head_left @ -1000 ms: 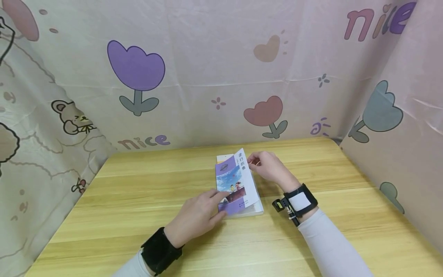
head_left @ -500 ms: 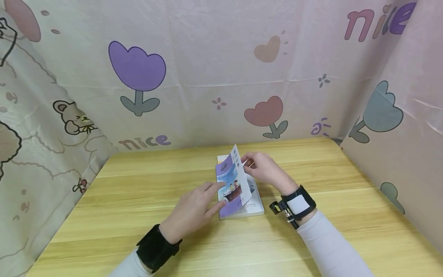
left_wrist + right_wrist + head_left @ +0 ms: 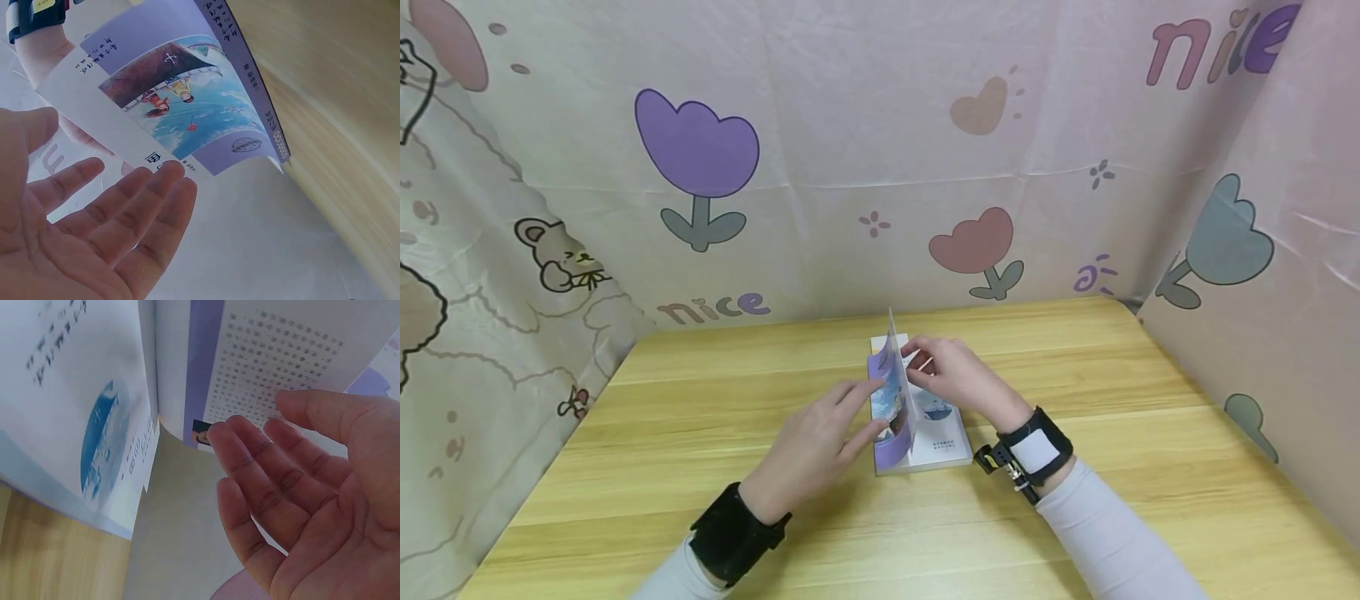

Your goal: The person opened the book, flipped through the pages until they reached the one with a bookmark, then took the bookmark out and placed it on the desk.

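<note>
A paperback book (image 3: 940, 443) lies on the wooden table, its purple cover (image 3: 892, 452) standing nearly upright from the left edge. Blue sky and cartoon children are printed on the outside of the cover in the left wrist view. My left hand (image 3: 808, 437) is on the cover's left side, fingers extended close to it; contact is unclear. On the inner side is my right hand (image 3: 958, 375), its fingers loosely bent near the printed inner flap (image 3: 275, 359) in the right wrist view, pinching nothing. A white title page (image 3: 59, 425) with a blue oval picture shows below the cover.
The light wood table (image 3: 715, 400) reaches back to a patterned cloth (image 3: 820, 150) with flowers and lettering. Cloth also hangs at the left and right sides. Each wrist wears a black strap (image 3: 737, 533).
The cover has swung up and leftward from lying partly over the book, uncovering more of the title page. My right hand has moved left with it; my left hand has shifted slightly left.
</note>
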The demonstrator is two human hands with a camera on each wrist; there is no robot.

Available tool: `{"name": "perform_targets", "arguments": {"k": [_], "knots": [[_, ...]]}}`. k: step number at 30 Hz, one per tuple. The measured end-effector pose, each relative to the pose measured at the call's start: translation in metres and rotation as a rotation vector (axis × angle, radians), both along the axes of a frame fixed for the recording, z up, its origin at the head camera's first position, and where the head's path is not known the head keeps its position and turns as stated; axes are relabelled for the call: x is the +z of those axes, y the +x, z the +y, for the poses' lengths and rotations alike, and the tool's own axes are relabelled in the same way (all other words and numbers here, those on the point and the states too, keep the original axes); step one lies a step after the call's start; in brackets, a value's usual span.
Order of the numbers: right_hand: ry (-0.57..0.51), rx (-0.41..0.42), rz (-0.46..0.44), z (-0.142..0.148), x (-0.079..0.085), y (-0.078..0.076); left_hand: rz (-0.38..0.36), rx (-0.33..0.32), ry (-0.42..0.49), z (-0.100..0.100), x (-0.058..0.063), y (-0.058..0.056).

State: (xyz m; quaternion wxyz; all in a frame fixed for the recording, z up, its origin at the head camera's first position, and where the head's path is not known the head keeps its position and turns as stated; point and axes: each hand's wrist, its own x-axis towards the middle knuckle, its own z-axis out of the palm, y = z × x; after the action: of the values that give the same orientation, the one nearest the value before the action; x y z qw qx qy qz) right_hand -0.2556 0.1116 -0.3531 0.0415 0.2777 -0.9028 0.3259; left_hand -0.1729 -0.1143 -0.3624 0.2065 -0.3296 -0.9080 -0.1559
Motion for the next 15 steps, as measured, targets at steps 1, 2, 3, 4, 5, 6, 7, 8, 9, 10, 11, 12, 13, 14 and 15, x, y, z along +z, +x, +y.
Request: {"name": "perform_targets", "arguments": {"k": [1,2,3,4,5,6,7,8,9,10,11,12,13,14,15], "knots": [[-0.004,0.004,-0.002,-0.001,0.000,0.001,0.000,0.003,0.002,0.000,0.000,0.000],[-0.006,0.009,-0.002,-0.002,-0.001,0.001,-0.002,0.006,0.005,0.000,0.001,0.000],[-0.008,0.016,0.000,-0.003,-0.001,0.002,-0.003,0.008,0.008,-0.001,0.002,-0.001],[-0.008,0.022,-0.001,-0.004,-0.002,0.002,-0.003,0.012,0.010,-0.001,0.003,-0.001],[-0.008,0.027,-0.002,-0.005,-0.003,0.003,-0.005,0.016,0.011,-0.001,0.003,-0.001],[-0.007,0.032,-0.003,-0.006,-0.003,0.003,-0.003,0.019,0.011,-0.001,0.004,-0.001],[-0.005,0.036,-0.004,-0.007,-0.004,0.004,-0.003,0.022,0.013,-0.002,0.004,-0.001],[-0.003,0.038,-0.006,-0.008,-0.004,0.004,-0.003,0.024,0.014,-0.002,0.005,-0.002],[0.000,0.042,-0.010,-0.009,-0.004,0.005,-0.003,0.023,0.016,-0.002,0.005,-0.002],[-0.001,0.045,-0.013,-0.010,-0.005,0.005,-0.004,0.021,0.019,-0.002,0.006,-0.002],[-0.002,0.050,-0.015,-0.011,-0.005,0.006,-0.003,0.017,0.023,-0.003,0.006,-0.002],[-0.002,0.055,-0.018,-0.012,-0.005,0.006,-0.002,0.017,0.023,-0.003,0.006,-0.002],[-0.005,0.061,-0.020,-0.013,-0.006,0.007,-0.002,0.015,0.024,-0.003,0.006,-0.003],[-0.010,0.068,-0.022,-0.014,-0.006,0.007,-0.001,0.014,0.026,-0.004,0.006,-0.003],[-0.015,0.078,-0.021,-0.015,-0.006,0.007,0.000,0.011,0.028,-0.004,0.007,-0.003]]}}
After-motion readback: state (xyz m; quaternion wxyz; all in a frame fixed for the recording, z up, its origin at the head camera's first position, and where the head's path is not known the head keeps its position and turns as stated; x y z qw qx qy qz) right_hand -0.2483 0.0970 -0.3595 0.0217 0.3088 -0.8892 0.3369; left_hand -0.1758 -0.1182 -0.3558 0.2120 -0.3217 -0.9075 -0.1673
